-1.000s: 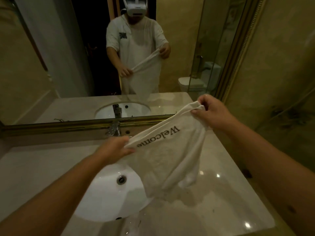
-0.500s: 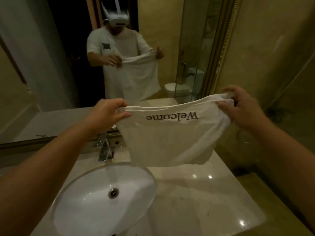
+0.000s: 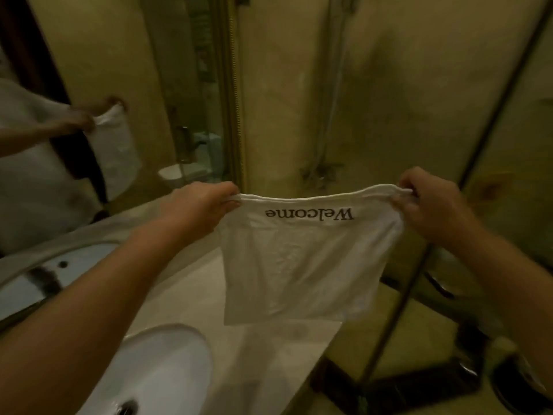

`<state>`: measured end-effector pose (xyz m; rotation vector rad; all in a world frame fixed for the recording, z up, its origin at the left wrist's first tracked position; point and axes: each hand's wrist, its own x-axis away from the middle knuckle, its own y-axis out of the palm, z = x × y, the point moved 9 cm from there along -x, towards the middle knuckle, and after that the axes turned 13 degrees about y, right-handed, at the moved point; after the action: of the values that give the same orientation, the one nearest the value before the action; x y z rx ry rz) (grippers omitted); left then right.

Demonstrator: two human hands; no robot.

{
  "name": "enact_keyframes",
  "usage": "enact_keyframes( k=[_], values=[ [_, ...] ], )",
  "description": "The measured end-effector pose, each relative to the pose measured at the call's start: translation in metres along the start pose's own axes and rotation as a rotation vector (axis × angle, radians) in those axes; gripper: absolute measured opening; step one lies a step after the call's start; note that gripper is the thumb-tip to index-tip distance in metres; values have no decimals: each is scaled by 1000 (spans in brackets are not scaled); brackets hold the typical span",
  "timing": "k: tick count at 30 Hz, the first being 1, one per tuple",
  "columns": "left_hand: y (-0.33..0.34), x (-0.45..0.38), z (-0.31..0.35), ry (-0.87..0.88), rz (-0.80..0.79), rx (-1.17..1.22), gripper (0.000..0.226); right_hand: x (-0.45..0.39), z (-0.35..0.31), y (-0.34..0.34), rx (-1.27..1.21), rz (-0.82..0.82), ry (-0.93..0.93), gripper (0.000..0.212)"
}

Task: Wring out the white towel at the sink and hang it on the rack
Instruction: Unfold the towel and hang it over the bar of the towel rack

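The white towel [image 3: 302, 265] hangs spread out flat in front of me, with the word "Welcome" printed upside down along its top edge. My left hand [image 3: 199, 206] grips the top left corner and my right hand [image 3: 428, 203] grips the top right corner. The towel hangs over the right end of the marble counter [image 3: 275, 363], to the right of the white sink basin [image 3: 161, 369]. No towel rack is visible in this view.
A gold-framed mirror [image 3: 98, 85] fills the left side and reflects the towel and hands. Behind the towel is a glass shower wall with a shower mixer [image 3: 321, 170] and hose. A dark floor strip and a drain lie at the lower right.
The view has swung right, away from the sink and faucet toward the shower wall. Both hands have carried the spread towel to the right and hold it stretched level.
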<state>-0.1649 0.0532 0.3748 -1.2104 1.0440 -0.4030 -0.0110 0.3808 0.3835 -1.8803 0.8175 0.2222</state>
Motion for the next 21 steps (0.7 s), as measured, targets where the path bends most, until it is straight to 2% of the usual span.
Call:
enact_keyframes(
  k=[2,3,5,8,11,16,21],
  values=[
    [7,-25,46,113,26,22,17,28,32,-32,60,24,55,32],
    [9,-38,71,171,48,24,18,43,47,-49,114,33,60,32],
    [15,-64,124,271,72,47,18,76,82,-85,264,58,103,22],
    [26,-99,210,424,97,164,18,126,143,-152,433,159,278,13],
    [30,-126,310,568,188,224,15,176,193,-223,507,263,348,9],
    [48,-169,479,692,221,205,18,242,282,-338,654,442,440,16],
    [58,-211,615,792,218,249,12,281,358,-430,770,451,431,16]
  ],
)
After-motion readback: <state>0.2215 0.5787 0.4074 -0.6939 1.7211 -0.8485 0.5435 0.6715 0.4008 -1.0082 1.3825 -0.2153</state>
